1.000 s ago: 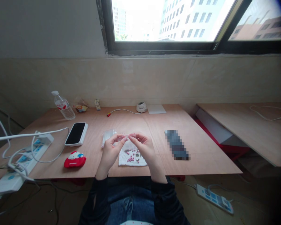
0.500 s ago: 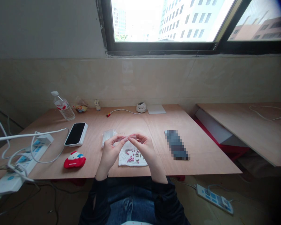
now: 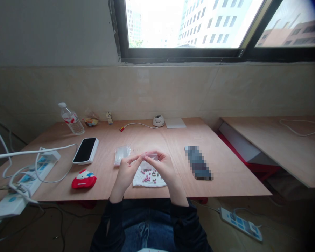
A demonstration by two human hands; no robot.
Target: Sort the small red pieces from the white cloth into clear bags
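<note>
The person is working over a white cloth [image 3: 139,181] on the table [image 3: 229,182], and the step in hand looks like close fingertip work on a small clear packet [image 3: 152,156]. The packet is being held just above the cloth, between the two hands, and the fingers partly hide it, so its exact shape is hard to make out.

The left grip [image 3: 125,174] is nearly closed, with its fingertips pinching the near edge of the packet. The right grip [image 3: 166,169] is closing in the same way from the other side, its fingertips meeting the left ones. Both wrists are raised a little, and the hands are hovering over the cloth rather than resting on it.

Pink beads [image 3: 146,178] and small metal parts [image 3: 154,177] are lying on the cloth just below the hands. A clear plastic bag [image 3: 122,154] is lying on the table just beyond the left hand.

The next move seems to call for a steady, fine pinch, because the packet is small and the loose beads are lying directly beneath it.
</note>
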